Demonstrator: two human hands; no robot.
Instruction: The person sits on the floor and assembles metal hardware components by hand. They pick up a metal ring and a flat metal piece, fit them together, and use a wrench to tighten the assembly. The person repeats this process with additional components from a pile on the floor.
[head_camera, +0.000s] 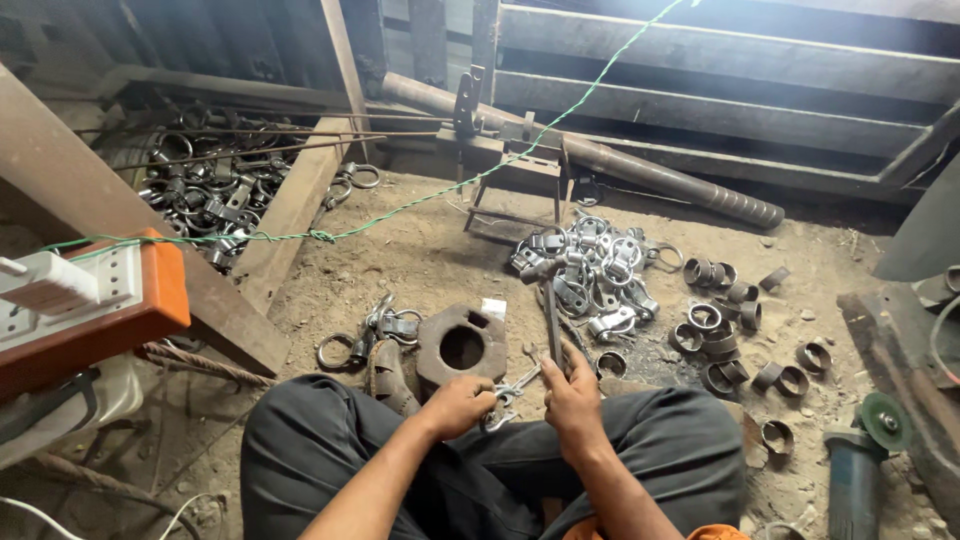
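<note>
1. The person sits cross-legged in dark trousers (330, 450), forearms reaching forward over the knees.
2. The left hand (458, 403) is closed around a small metal clamp piece (508, 392) that juts out to its right; the hand covers part of the piece.
3. The right hand (572, 385) is wrapped tight on the handle of a hammer (549, 300), whose head points away from the body.
4. Just ahead of the left hand, a thick rusty block with a round hole (462, 345) lies on the dirt floor.
5. Farther out sit a heap of shiny clamps (590, 270) and scattered short metal rings (725, 335).
6. An angle grinder (860, 460) is cut off at the lower right edge.
</note>
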